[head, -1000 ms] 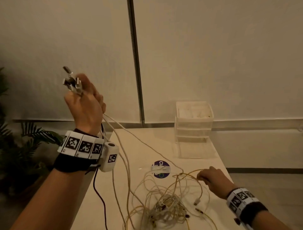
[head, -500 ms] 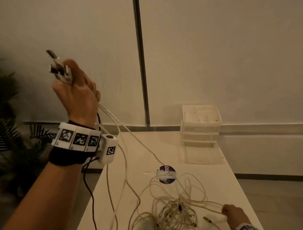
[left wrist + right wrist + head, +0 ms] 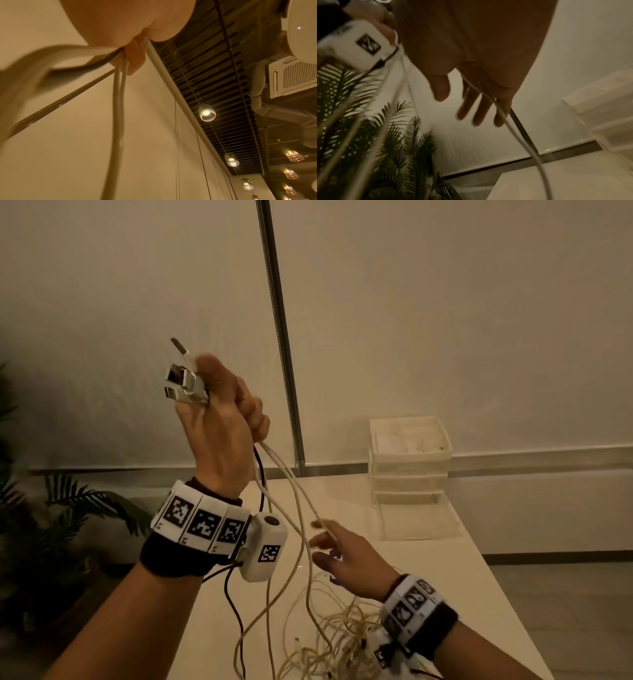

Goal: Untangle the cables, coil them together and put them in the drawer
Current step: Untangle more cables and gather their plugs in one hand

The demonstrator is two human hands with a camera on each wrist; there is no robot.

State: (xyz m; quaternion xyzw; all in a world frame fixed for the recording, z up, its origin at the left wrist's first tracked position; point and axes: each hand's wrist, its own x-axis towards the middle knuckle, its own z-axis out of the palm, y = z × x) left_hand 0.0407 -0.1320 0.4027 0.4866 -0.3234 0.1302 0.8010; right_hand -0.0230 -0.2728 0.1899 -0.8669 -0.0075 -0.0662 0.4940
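At 6 o'clock, right hand (image 3: 346,553) has risen off tangle (image 3: 329,642), fingers spread touching one cable (image 3: 310,508); left hand (image 3: 219,419) still pinches plugs (image 3: 183,383): untangling continues.

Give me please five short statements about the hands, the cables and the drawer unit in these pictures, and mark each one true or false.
1. The left hand is raised and grips several cable plugs. True.
2. The right hand is closed into a tight fist around the tangle. False: its fingers are spread and straight, with one white cable running across them.
3. A tangle of cables lies on the white table. True.
4. The drawer unit stands on the floor beside the plant. False: it stands on the table, at its far end near the wall.
5. All cables are already coiled inside the drawer unit. False: they hang from the left hand down to the tangle.
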